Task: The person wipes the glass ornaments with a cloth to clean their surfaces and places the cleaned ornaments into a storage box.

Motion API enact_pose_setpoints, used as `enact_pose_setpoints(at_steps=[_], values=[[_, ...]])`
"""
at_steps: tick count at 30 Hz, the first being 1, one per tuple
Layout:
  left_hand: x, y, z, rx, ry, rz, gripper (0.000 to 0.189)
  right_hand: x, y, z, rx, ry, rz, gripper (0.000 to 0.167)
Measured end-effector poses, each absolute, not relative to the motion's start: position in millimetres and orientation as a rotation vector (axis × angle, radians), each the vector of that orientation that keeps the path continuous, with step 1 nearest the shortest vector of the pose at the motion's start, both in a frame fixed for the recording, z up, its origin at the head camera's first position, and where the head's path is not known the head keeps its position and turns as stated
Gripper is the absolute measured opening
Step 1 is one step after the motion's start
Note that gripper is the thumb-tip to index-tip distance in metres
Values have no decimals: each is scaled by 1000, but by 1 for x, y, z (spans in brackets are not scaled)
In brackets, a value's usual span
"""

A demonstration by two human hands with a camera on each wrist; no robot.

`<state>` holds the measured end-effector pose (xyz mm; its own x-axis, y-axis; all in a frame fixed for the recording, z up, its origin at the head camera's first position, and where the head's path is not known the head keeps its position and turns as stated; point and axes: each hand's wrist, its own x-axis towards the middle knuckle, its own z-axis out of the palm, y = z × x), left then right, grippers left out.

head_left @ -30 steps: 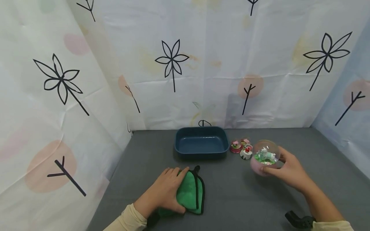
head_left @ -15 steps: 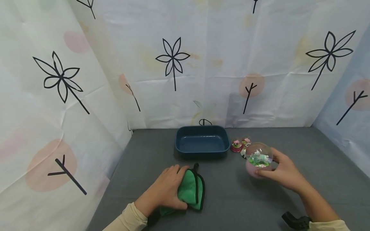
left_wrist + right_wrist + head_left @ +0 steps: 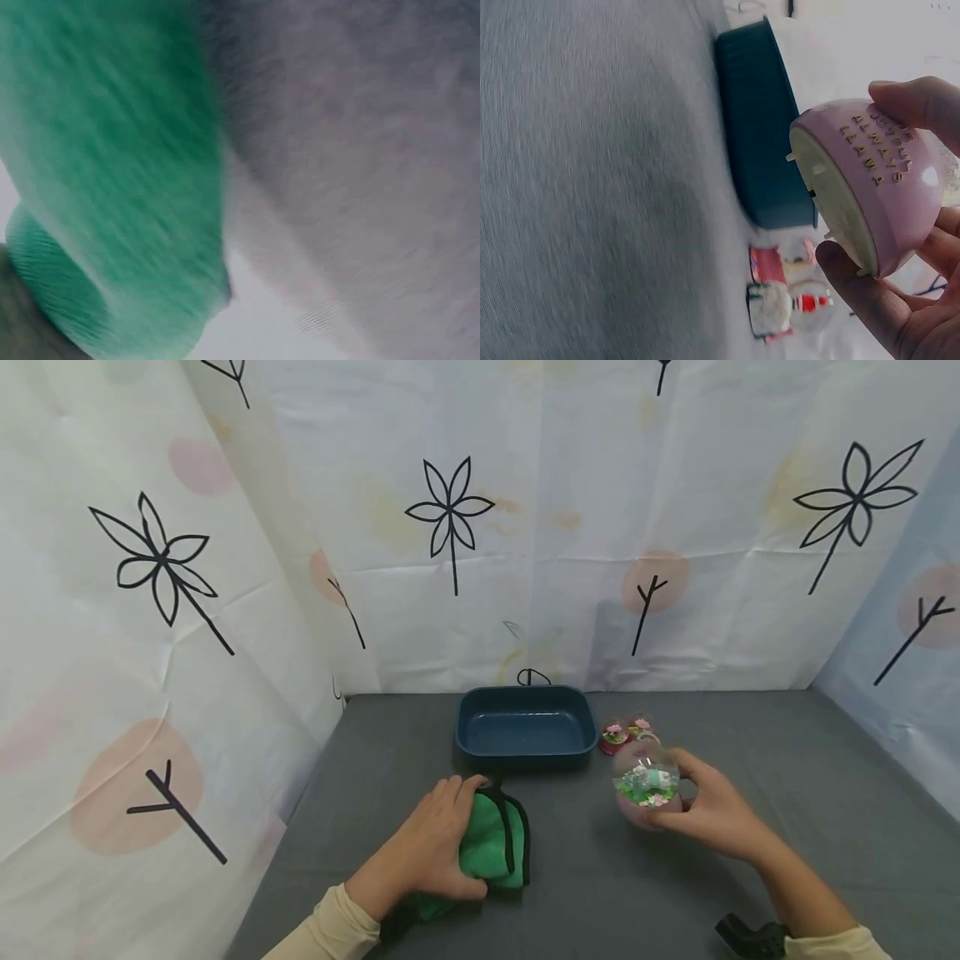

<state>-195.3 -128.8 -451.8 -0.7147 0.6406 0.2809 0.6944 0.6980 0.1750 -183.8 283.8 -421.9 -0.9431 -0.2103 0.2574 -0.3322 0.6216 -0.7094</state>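
My right hand (image 3: 716,806) grips a snow globe (image 3: 647,781) with a clear dome, a small green and white scene inside and a pink base. In the right wrist view, raised gold letters mark the pink base (image 3: 877,165), and its pale underside with short pegs faces the table, held above it. Fingers and thumb curl round the base. My left hand (image 3: 431,843) holds a folded green cloth (image 3: 487,843) with black edging, thumb at the near side. Green fabric (image 3: 112,165) fills the left part of the left wrist view.
A dark blue rectangular dish (image 3: 525,735) stands at the back middle of the grey table (image 3: 570,877). Right of it sit small snow globes (image 3: 615,735), partly covered by the large one. A printed fabric backdrop (image 3: 525,568) closes off the back and sides.
My right hand has carried the snow globe leftward and slightly nearer, over the line of the small globes. The cloth in my left hand has shifted a little up and away, its loop now less visible.
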Motion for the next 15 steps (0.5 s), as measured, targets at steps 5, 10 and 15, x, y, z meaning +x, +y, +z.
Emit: enact_pose_setpoints(at_steps=[5, 10, 15], values=[[-191, -123, -429, -1121, -2584, -681, 134, -181, 270, -419, 535, -2642, 1407, 74], [-186, -114, -405, -1133, -2514, -937, 136, -175, 252, -419, 636, -2551, 1561, 78], [-184, -102, -393, -1164, -2493, -1127, 134, -170, 229, -424, 819, -2448, 1486, 71]])
